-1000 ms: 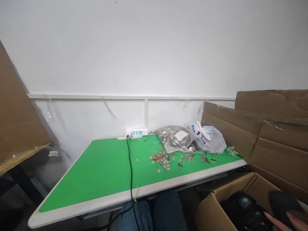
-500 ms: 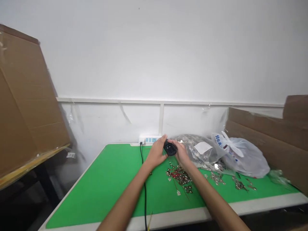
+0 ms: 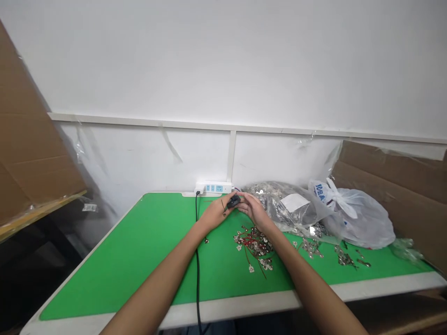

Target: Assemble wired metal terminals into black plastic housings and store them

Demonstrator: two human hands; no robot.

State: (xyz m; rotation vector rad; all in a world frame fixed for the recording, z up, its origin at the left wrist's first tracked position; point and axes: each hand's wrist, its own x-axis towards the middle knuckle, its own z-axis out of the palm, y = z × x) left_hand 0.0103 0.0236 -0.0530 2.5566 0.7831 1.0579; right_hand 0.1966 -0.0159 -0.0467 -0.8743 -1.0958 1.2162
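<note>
A small black plastic piece [image 3: 233,201] is held up between my two hands over the back of the green mat, its exact kind unclear. My left hand [image 3: 214,216] wraps it from the left, thumb and fingers closed on it. From the right, my right hand [image 3: 254,210] has its fingertips bent against its edge. A thin dark wire [image 3: 222,204] with a small metal end dangles by my left fingers. Below my right hand lies a pile of small metal parts [image 3: 258,242] mixed with red and brown wires.
Behind the hands stands a white power strip [image 3: 218,187], its black cable [image 3: 198,279] running down the mat. To the right are a clear bag of metal parts [image 3: 275,204], a tied white plastic bag [image 3: 366,218] and cardboard [image 3: 391,177]. More cardboard [image 3: 31,139] leans at left.
The black piece has turned from showing its hollow face to a narrower side and shifted slightly left. A thin wire now shows beside my left fingers. The camera view has shifted a little.
</note>
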